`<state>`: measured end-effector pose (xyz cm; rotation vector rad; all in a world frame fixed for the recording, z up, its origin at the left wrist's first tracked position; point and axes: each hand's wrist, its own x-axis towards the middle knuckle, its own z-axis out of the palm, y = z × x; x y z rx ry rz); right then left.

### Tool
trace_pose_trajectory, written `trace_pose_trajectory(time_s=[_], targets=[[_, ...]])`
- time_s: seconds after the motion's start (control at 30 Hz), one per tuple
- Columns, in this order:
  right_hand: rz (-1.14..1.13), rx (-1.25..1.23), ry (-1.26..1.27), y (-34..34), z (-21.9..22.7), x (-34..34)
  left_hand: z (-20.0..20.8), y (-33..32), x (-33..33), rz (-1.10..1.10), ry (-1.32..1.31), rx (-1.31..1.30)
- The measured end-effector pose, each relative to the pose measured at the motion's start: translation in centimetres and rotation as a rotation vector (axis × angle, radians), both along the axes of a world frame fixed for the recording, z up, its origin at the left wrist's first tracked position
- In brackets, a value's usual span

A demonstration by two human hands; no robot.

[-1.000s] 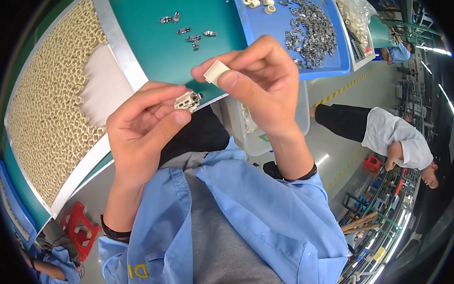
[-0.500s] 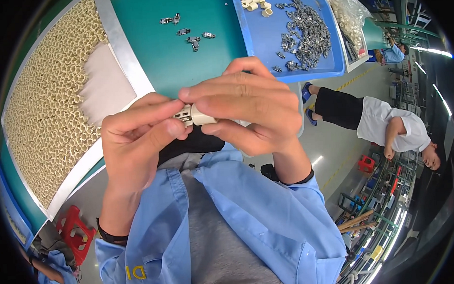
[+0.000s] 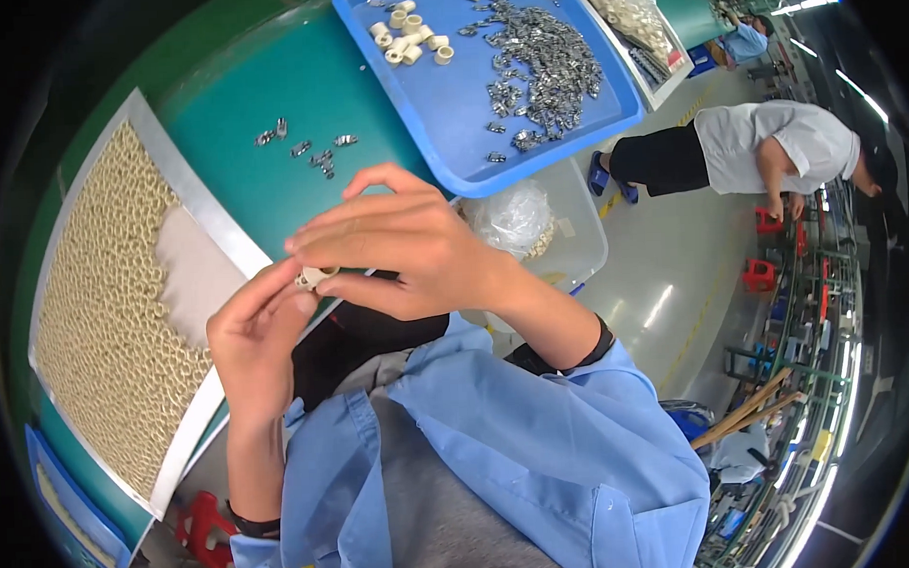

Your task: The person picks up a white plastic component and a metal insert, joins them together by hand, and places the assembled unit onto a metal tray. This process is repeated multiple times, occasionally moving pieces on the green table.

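A small cream plastic cylindrical part (image 3: pixel 314 277) sits between my hands, mostly hidden by the fingers. My left hand (image 3: pixel 254 341) is closed on one end of it, thumb against fingertips. From the other side my right hand (image 3: pixel 403 248) grips the same part between thumb and fingers, the fingers arching over it. Beyond my hands, several small metal clips (image 3: pixel 305 147) lie on the green table (image 3: pixel 218 112). A blue tray (image 3: pixel 449 114) holds a heap of metal clips (image 3: pixel 547 70) and a cluster of short cream sleeves (image 3: pixel 411 37).
At left, a white-edged tray (image 3: pixel 235 237) carries densely packed cream rings (image 3: pixel 105 306). A clear plastic bin (image 3: pixel 583 234) with a plastic bag stands below the blue tray. Another person (image 3: pixel 750 153) stands across the aisle at right. Red stools (image 3: pixel 203 538) are on the floor.
Both hands have shifted left with the cream part, and the fingers now cover more of it. The view has turned, showing more of the blue tray. The person across the aisle has bent forward.
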<state>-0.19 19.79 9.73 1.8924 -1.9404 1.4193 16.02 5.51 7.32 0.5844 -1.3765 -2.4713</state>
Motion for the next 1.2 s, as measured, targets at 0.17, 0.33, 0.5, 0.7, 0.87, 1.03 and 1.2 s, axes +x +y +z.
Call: trace_pose_trajectory(time_s=[0.17,0.33,0.5,0.7,0.87,1.03,1.2], targets=[[-0.049,-0.007,0.036,0.3,0.3,-0.1,0.5,-0.3,-0.8,-0.093,-0.013,-0.456],[-0.068,-0.016,0.037,0.6,0.8,-2.3,1.6,-0.5,-3.9,-0.083,0.065,-0.596],[-0.367,0.091,0.127,4.1,0.9,-8.4,2.4,-3.3,-9.1,-0.074,0.078,-0.762],[-0.867,0.384,0.247,10.3,-0.7,-15.7,4.0,-10.8,-20.4,0.047,-0.047,-1.056],[-0.91,0.531,0.096,11.4,-1.6,-16.5,1.0,-15.4,-31.1,-0.008,-0.24,-1.188],[-0.808,0.43,-0.114,11.9,-2.2,-17.2,-2.5,-16.9,-37.2,-0.044,-0.236,-1.128],[-0.838,0.453,0.058,11.6,-1.7,-16.6,-4.8,-17.7,-39.4,-0.005,-0.267,-1.058]])
